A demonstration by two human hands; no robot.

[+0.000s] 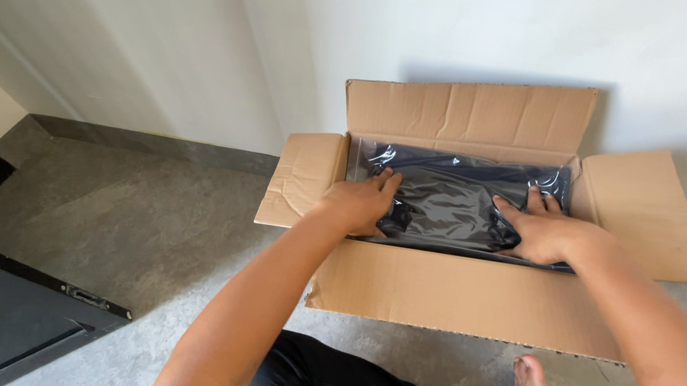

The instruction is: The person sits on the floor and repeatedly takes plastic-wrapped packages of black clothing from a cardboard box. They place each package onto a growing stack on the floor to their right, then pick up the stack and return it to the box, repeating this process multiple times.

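Fingers (385,180) of both hands press black plastic (447,201) inside open cardboard box (473,299).

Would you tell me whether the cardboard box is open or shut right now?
Open. The cardboard box has all its flaps folded outward, and both the left hand and right hand rest on the dark plastic-wrapped item inside.

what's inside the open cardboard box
The cardboard box holds something dark wrapped in shiny clear plastic. The left hand and right hand press on it. The wrap, the hands and the box walls hide what lies beneath.
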